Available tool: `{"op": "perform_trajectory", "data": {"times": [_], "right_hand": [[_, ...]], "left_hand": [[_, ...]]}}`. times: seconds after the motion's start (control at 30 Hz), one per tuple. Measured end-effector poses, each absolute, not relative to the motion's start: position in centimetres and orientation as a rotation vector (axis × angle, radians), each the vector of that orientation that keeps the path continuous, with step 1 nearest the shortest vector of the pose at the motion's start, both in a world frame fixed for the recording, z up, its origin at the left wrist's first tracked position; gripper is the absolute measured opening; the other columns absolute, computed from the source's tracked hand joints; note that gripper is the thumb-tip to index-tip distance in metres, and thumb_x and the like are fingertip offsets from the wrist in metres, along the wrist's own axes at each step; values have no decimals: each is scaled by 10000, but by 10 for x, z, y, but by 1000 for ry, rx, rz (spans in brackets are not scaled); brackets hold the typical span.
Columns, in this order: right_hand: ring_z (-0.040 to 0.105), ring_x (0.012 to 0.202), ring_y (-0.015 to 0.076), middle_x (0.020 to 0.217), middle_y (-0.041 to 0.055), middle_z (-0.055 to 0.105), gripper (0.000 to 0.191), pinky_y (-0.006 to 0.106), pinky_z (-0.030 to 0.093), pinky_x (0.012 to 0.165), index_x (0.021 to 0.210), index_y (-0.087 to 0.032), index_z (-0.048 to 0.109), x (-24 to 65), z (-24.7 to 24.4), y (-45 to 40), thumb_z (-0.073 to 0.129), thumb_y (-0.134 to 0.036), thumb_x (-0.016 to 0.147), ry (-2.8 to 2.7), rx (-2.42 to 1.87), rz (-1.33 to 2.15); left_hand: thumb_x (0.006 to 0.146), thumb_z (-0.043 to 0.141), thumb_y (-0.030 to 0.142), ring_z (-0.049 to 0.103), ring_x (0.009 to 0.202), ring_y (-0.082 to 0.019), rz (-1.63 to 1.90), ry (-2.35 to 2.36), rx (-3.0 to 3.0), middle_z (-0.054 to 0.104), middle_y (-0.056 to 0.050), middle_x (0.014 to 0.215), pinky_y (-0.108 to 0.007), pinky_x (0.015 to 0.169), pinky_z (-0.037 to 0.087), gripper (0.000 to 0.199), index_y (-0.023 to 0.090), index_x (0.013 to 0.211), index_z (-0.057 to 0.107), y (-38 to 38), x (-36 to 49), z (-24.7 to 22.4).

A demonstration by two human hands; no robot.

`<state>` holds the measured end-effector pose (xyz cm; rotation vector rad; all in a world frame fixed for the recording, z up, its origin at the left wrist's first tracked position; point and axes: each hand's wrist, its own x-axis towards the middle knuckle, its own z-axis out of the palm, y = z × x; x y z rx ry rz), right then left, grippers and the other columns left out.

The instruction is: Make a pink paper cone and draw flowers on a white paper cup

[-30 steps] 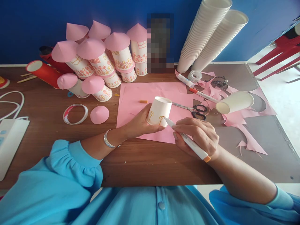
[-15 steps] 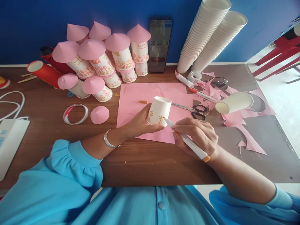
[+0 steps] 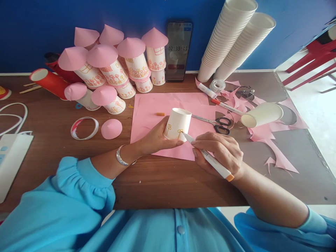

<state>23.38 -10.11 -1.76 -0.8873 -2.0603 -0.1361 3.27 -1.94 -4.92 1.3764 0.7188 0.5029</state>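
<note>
In one left hand [image 3: 160, 137], one cup [image 3: 181, 118] with two drawn flowers [image 3: 169, 127] in view, and in one right hand [image 3: 219, 151], one white marker [image 3: 214, 162]. Toward the back, eight pink cones [image 3: 102, 55] capping cups, one phone [image 3: 179, 50] and two tall stacks [image 3: 228, 38] of white cups, too tightly nested to count. Elsewhere on the table, one loose cone [image 3: 111, 128], one orange cap [image 3: 160, 114], one pair of scissors [image 3: 213, 122], one red-capped marker [image 3: 228, 106], one fallen cup [image 3: 262, 114], and heaped paper scraps [image 3: 279, 154] beyond counting.

Marker [image 3: 216, 164] shifted — (only) slightly.
</note>
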Motion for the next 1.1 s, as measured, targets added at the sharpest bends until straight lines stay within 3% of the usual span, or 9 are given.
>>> {"op": "perform_trajectory", "data": {"times": [1.1], "right_hand": [[681,611,147,733,22,690,153,260,592,559,984,-182,630,232,-18,-102,636,-75,875,-2086,-896,-102]], "left_hand": [[714,861,427,574,917,-203,516,721,1389,586,-52,1025,-333,752,503,620,195,1157,495,-19,34,-51]]}}
